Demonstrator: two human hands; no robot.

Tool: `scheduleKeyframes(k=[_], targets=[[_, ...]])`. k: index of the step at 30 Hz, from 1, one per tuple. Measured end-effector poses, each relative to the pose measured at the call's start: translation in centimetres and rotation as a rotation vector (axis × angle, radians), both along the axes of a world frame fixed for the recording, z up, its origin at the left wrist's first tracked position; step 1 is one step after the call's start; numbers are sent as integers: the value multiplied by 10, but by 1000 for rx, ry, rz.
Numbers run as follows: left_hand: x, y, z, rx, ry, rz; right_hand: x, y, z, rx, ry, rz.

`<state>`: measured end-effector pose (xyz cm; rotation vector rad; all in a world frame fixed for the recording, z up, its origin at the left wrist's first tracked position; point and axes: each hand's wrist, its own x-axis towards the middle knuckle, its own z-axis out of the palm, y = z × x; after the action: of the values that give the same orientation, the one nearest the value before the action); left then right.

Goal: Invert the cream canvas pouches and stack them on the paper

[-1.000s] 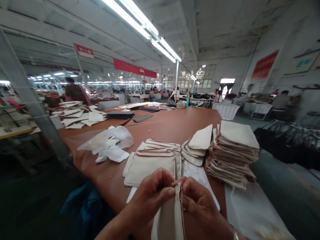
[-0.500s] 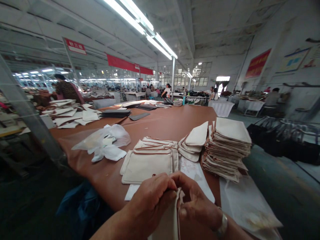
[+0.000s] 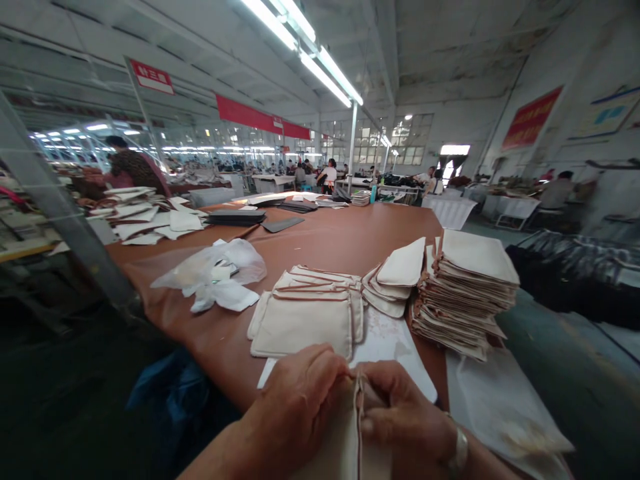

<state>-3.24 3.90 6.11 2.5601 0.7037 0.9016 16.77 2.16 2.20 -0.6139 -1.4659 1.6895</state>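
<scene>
At the near edge of the table, my left hand (image 3: 304, 399) is closed on a beige fabric pouch piece (image 3: 342, 445) with a brown-lined edge. My right hand (image 3: 407, 417), wearing a metal band at the wrist, pinches the same piece from the other side. The seam or opening between its two layers faces up between my hands. The piece's lower part runs out of view. Just beyond my hands lies a spread pile of similar beige pieces (image 3: 303, 325) with brown edges, on white sheets (image 3: 387, 343).
A tall stack of beige pieces (image 3: 465, 300) stands at the right, beside a smaller fanned pile (image 3: 400, 267). Crumpled clear plastic (image 3: 240, 257) lies left on the brown-covered table (image 3: 345, 233). Dark panels (image 3: 236, 217) lie farther back. A metal post (image 3: 65, 200) rises at left. People work in the background.
The view has turned slightly left. My right fingers have shifted along the edge, and the piece's two layers now show more on both sides of the seam.
</scene>
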Motion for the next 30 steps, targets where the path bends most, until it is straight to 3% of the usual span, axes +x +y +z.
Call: scheduleKeyframes(k=[3, 5, 9, 14, 20, 26, 30], targets=[[-5, 1, -5, -77, 25, -28, 13, -1, 3, 168, -241, -170], [-5, 1, -10, -125, 6, -52, 21, 0, 4, 159, -299, -134], [-4, 2, -17, -127, -40, -60, 23, -4, -1, -8, -232, -44], [-3, 1, -17, 71, -42, -44, 15, -15, -4, -173, -169, -44], [1, -11, -13, 443, 165, -8, 15, -21, 7, -144, -146, -11], [9, -20, -18, 448, 252, 75, 11, -21, 10, -70, -246, -54], [11, -19, -24, 391, 276, 106, 9, -25, 9, 87, -431, -107]])
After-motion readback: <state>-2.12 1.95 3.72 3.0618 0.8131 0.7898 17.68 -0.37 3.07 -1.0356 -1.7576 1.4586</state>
